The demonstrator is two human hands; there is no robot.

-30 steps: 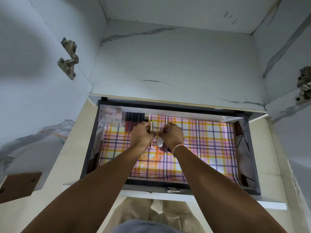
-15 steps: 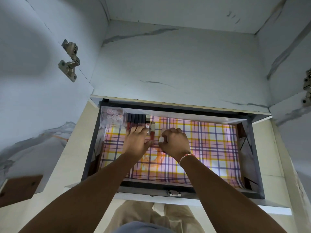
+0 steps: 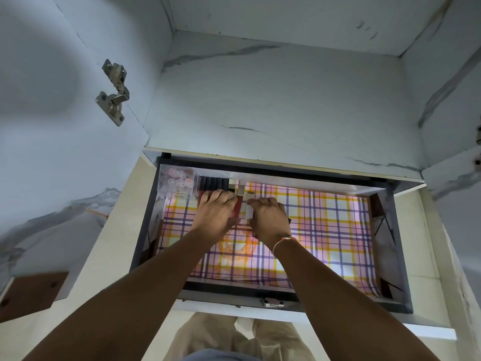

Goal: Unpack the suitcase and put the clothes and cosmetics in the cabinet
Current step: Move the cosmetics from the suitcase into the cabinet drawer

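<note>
A: Why are both hands bunched up at the far-left part of the drawer (image 3: 400,256)?

B: That is where the cosmetics are being lined up. A clear box (image 3: 177,180) of small round items sits in the far left corner, and a row of dark-capped tubes (image 3: 212,184) stands just beside it along the far edge. The person seems to be extending that row rightward, so each piece is packed against the last.

A: And the left hand (image 3: 216,214)?

B: It lies palm down with fingers straight and close together, pressing on the tubes, likely to keep them from rolling over the plaid liner (image 3: 325,225). A red tube (image 3: 237,208) shows at its right side, touching it.

A: The right hand (image 3: 269,220)?

B: Its fingers are curled, pinching a small white item (image 3: 249,211) right beside the red tube. What that item is cannot be told.

A: So the step in hand?

B: Probably seating the white piece next in line. Most of the liner toward the right edge carries nothing visible, so there is room. The suitcase and clothes are out of view.
</note>
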